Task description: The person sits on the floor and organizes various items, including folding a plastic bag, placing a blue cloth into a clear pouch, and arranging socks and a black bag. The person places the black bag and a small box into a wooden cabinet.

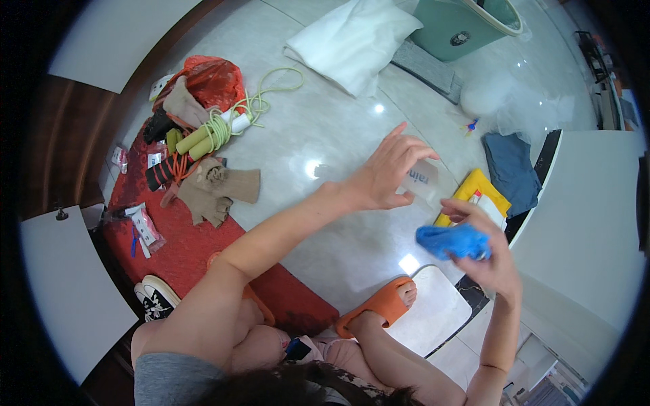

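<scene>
Around a small frosted, see-through pouch or case (pixel 423 178) that bears dark writing, my left hand (pixel 382 170) curves its thumb and fingers. Its lower end is blurred against the pale floor. My right hand (pixel 480 248) grips a crumpled blue bundle (pixel 447 242), which looks like thin plastic or fabric. The right fingertips point toward the lower end of the see-through item; whether they touch it I cannot tell. Just beyond the right hand lie a yellow folded packet (pixel 477 188) and a dark blue folded cloth (pixel 512 172).
On the red mat (pixel 188 243) and floor at left lie knitted gloves (pixel 208 185), a green skipping rope (pixel 213 134), a red plastic bag (pixel 216 81) and small packets. Farther off are a white cloth bag (pixel 350 43) and a green bin (pixel 452 35). A white cabinet panel (pixel 584 213) stands at right.
</scene>
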Demonstrator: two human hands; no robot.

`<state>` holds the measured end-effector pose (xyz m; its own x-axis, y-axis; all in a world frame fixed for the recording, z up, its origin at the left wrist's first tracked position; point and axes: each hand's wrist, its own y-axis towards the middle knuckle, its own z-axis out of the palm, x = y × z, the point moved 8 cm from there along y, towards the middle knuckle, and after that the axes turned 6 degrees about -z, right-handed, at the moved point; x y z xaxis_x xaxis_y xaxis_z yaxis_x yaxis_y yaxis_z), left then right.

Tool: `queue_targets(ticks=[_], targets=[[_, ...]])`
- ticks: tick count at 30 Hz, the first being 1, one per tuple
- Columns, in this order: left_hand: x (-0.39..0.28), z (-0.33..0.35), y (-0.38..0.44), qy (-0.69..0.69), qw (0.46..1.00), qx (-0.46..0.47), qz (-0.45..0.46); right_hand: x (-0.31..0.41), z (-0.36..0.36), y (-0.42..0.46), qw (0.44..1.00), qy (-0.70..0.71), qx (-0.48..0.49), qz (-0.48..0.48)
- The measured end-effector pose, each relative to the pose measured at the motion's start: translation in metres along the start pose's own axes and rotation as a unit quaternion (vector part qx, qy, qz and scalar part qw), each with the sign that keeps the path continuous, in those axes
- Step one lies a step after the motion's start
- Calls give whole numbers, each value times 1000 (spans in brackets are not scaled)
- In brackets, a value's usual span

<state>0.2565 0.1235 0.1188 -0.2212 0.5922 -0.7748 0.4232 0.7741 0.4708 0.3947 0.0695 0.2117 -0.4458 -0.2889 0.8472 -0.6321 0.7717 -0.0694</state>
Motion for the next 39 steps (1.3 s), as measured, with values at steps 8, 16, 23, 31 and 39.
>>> queue_targets(ticks=[8, 16, 23, 31, 39], targets=[[3, 2, -2, 39, 999, -11, -29, -42, -20, -29, 925, 95, -300, 214], [18, 16, -18, 66, 996, 21, -54, -71, -4, -6, 949, 39, -214, 230], [45, 51, -51, -2, 993, 60, -99, -117, 22, 5, 954, 53, -129, 264], [70, 69, -86, -20, 982, 67, -177, -150, 51, 4, 930, 130, -174, 296], [64, 55, -81, -5, 990, 52, -132, -145, 35, -10, 919, 135, -155, 336]])
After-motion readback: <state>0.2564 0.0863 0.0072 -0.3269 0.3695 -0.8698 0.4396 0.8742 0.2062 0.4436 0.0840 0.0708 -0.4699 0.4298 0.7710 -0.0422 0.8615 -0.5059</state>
